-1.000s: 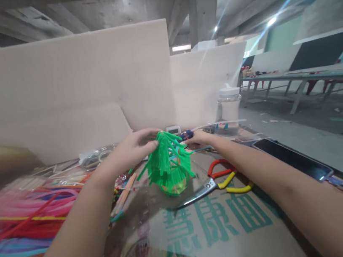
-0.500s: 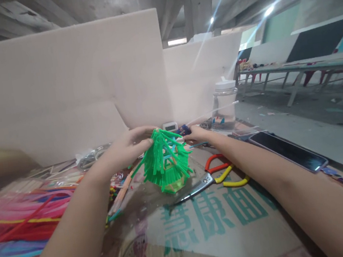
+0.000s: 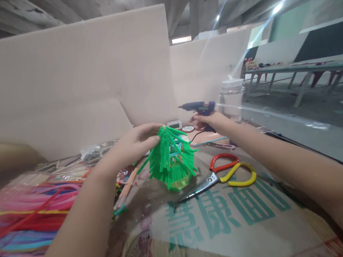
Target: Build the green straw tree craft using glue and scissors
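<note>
A small green tree made of pipe cleaners point(image 3: 171, 158) stands on the cardboard-covered table point(image 3: 223, 223). My left hand point(image 3: 135, 144) pinches its top, fingers closed on the upper strands. Behind and to the right of the tree, my right hand point(image 3: 210, 122) grips a blue hot glue gun point(image 3: 197, 108), lifted off the table with its nozzle pointing left.
Scissors with red and yellow handles point(image 3: 219, 177) lie just right of the tree. Piles of coloured pipe cleaners point(image 3: 26, 212) fill the left side. A clear jar with a white lid point(image 3: 232, 96) stands at the back right. White boards point(image 3: 65, 79) wall off the rear.
My right hand has picked up the glue gun from the table and raised it behind the tree. The left hand stays on the tree's top. The view shifted slightly left, hiding the phone.
</note>
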`<state>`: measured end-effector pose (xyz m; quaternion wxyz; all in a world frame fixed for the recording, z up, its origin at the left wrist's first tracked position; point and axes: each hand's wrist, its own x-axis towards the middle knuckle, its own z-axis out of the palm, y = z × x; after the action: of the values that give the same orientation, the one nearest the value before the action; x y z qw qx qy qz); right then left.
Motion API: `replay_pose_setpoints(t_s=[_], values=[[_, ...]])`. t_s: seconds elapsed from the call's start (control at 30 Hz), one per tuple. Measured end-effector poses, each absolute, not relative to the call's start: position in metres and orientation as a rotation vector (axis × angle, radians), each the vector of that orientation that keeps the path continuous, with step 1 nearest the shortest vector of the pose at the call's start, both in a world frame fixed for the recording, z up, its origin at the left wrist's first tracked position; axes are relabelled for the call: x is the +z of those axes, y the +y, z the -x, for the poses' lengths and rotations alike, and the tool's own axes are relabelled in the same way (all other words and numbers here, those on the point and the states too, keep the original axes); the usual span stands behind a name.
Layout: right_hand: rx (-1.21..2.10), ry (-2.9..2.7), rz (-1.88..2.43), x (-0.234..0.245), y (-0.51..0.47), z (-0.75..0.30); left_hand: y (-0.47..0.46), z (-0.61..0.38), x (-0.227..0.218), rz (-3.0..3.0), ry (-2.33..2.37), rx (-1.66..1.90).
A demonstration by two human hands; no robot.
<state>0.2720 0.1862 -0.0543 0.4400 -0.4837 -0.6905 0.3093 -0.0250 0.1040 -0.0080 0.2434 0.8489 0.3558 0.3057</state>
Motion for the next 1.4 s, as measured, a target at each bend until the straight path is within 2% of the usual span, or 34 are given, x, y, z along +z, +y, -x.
replay_pose_setpoints(t_s=[0.2, 0.33, 0.47, 1.23, 1.4], values=[[0.815, -1.734, 0.838, -0.041, 0.126, -0.284, 0.106, 0.025, -0.01, -2.32, 0.988, 0.85], [0.737, -2.011, 0.824, -0.031, 0.089, -0.289, 0.106, 0.025, -0.011, -2.314, 0.984, 0.844], [0.863, -2.034, 0.786, -0.027, 0.069, -0.28, 0.105, 0.023, -0.01, -2.306, 0.997, 0.841], [0.784, -2.002, 0.895, -0.032, 0.064, -0.258, 0.097, 0.021, -0.006, -2.323, 1.01, 0.813], [0.684, -2.02, 0.933, -0.034, 0.064, -0.258, 0.097, 0.021, -0.006, -2.345, 1.007, 0.82]])
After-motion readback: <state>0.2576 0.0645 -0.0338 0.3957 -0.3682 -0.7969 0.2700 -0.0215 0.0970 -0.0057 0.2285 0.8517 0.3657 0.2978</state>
